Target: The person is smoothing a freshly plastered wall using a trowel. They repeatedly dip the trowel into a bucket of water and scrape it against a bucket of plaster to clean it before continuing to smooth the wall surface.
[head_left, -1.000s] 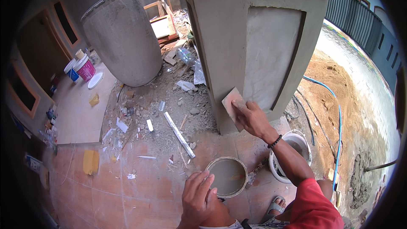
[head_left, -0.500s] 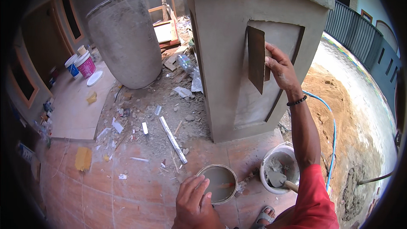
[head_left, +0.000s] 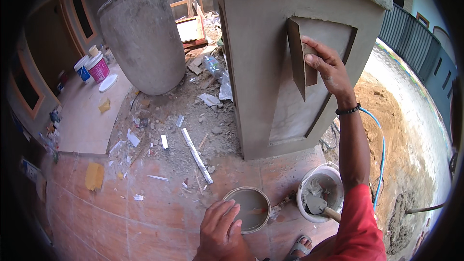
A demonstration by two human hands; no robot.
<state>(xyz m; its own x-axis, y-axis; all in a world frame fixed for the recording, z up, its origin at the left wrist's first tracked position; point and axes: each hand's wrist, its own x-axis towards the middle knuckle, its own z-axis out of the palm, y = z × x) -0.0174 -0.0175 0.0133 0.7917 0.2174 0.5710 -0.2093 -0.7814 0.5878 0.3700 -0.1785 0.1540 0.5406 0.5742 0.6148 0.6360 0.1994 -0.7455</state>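
My right hand (head_left: 329,67) is closed round the handle of a thin brown plastering float (head_left: 295,58). The float stands nearly upright and edge-on at the left side of a recessed panel (head_left: 302,108) in the grey cement pillar (head_left: 256,67). Whether its whole face touches the surface cannot be made out. Low in the view, my left hand (head_left: 222,229) holds nothing, its fingers stretched and the thumb apart. It is nearest to a round tub of greyish water (head_left: 249,210), just to its right. A trowel (head_left: 316,205) rests in a pale bucket of wet mortar (head_left: 333,181).
A large grey cement cylinder (head_left: 145,38) stands behind at left. Rubble and a white strip (head_left: 196,154) lie beside the pillar. Paint pails (head_left: 98,69) stand on a tiled step. Sand (head_left: 382,106) and a blue hose (head_left: 383,150) are at right. My sandalled foot (head_left: 302,246) is below the bucket.
My right hand and the float have shifted slightly right, and the float has turned to look narrower. The view has shifted a little. My left hand stays in about the same place.
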